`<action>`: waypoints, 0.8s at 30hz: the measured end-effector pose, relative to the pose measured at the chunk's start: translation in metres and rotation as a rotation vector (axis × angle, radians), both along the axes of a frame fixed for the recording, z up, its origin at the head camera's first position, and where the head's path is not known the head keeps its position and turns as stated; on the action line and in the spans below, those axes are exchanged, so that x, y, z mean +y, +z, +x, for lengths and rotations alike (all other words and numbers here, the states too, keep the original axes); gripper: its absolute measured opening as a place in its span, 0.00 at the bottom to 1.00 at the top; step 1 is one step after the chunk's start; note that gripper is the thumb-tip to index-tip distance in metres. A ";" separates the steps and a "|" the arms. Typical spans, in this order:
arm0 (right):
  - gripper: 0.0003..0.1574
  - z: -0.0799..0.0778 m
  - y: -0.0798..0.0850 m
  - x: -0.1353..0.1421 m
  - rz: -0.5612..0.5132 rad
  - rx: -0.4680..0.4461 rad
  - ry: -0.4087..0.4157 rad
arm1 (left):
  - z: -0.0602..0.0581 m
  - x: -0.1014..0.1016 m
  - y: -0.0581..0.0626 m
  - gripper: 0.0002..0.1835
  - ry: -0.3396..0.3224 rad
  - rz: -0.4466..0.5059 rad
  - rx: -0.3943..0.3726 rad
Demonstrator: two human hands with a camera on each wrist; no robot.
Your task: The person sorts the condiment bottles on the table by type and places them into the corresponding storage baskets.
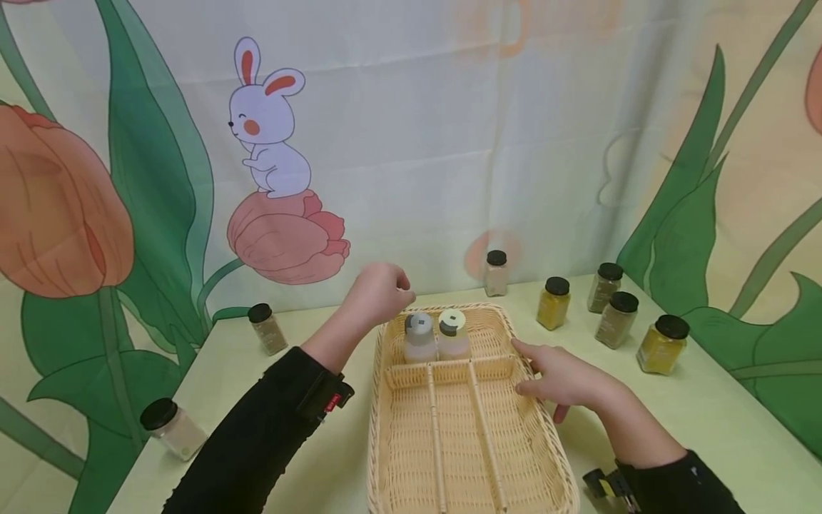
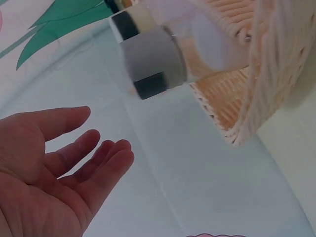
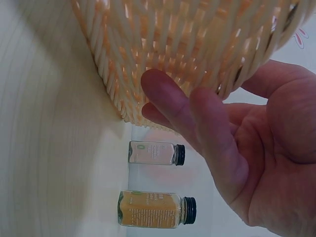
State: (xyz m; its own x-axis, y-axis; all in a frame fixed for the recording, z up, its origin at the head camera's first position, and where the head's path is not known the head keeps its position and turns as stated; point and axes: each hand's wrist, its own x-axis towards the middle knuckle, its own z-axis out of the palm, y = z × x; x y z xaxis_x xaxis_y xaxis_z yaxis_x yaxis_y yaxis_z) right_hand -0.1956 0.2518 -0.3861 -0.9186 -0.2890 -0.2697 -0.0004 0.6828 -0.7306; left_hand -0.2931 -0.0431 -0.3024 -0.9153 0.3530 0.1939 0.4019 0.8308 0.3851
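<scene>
A pale wicker basket (image 1: 379, 428) with dividers stands on the table. In its far compartment are two squat, clear-looking bottles, one with a grey cap (image 1: 419, 325) and one with a pale yellow cap (image 1: 452, 323); the grey-capped bottle (image 2: 155, 61) also shows in the left wrist view. My left hand (image 1: 380, 291) hovers by the basket's far left corner, apart from the bottles. In the left wrist view its fingers (image 2: 106, 180) are loosely bent around nothing. My right hand (image 1: 565, 375) holds the basket's right rim, thumb inside, fingers along the outer wall (image 3: 173, 54).
Right of the basket stand several black-lidded spice jars, including a yellow one (image 1: 554, 303) and another yellow one (image 1: 663, 345). A pale jar (image 1: 496, 274) is behind the basket. Two more jars, one farther (image 1: 267, 330) and one nearer (image 1: 173, 428), stand at left. A printed curtain (image 1: 411, 143) hangs behind.
</scene>
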 end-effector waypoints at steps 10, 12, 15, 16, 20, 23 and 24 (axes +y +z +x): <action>0.52 -0.001 -0.001 0.000 0.002 0.003 0.006 | -0.003 0.005 -0.022 0.08 -0.017 -0.049 -0.115; 0.52 -0.002 -0.001 0.000 0.001 0.004 0.004 | -0.002 0.005 -0.023 0.07 -0.022 -0.052 -0.117; 0.51 -0.002 -0.001 0.000 -0.002 0.005 0.000 | -0.001 0.006 -0.025 0.08 -0.034 -0.061 -0.111; 0.51 -0.002 -0.001 0.000 -0.003 0.005 -0.002 | -0.001 0.006 -0.025 0.08 -0.034 -0.063 -0.107; 0.51 -0.002 -0.001 0.000 -0.004 0.006 0.000 | 0.001 0.005 -0.027 0.09 -0.044 -0.080 -0.094; 0.51 -0.002 -0.002 0.000 0.000 0.015 0.007 | 0.002 0.006 -0.028 0.09 -0.048 -0.079 -0.088; 0.51 -0.002 -0.002 0.001 0.002 0.018 0.009 | 0.002 0.006 -0.028 0.09 -0.050 -0.080 -0.087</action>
State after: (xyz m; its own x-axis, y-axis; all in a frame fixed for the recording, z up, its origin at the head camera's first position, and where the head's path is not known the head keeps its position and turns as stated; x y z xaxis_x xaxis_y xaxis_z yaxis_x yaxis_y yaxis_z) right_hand -0.1974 0.2525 -0.3879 -0.9205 -0.2971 -0.2536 -0.0199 0.6839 -0.7293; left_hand -0.2907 -0.0371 -0.3304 -0.9085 0.4093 0.0845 0.4114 0.8400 0.3537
